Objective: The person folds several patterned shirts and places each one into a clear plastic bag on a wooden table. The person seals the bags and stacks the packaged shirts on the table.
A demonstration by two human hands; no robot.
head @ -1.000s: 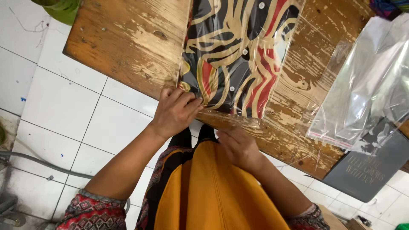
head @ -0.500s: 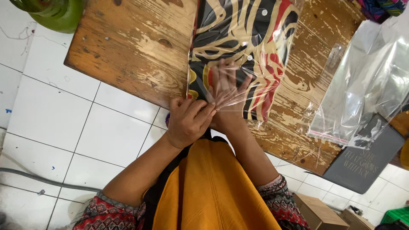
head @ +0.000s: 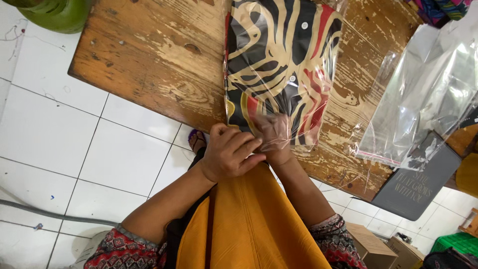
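Left hand (head: 230, 153) curled, pinching the bag's open edge; right hand (head: 275, 137) inside the clear plastic bag (head: 279, 74), fingers prob. flat, grip can't tell. Step: seating the folded shirt (head: 281, 55) in the bag. Next needs the hand out and the flap closed. Shirt black/tan/red swirl, buttoned, lying on the worn wooden surface (head: 149, 60).

L hand (head: 230, 153) & R hand (head: 274, 135) at bagged patterned shirt (head: 281, 60) edge, worn wooden table (head: 149, 65), clear bags (head: 428, 94)

A clear bag (head: 284, 69) holding a black, tan and red shirt is lying at the table's (head: 149, 65) near edge. Empty clear bags (head: 428, 94) are lying at its right edge, a grey lettered sign (head: 418, 187) sitting under them, with cardboard boxes (head: 383, 246) below.
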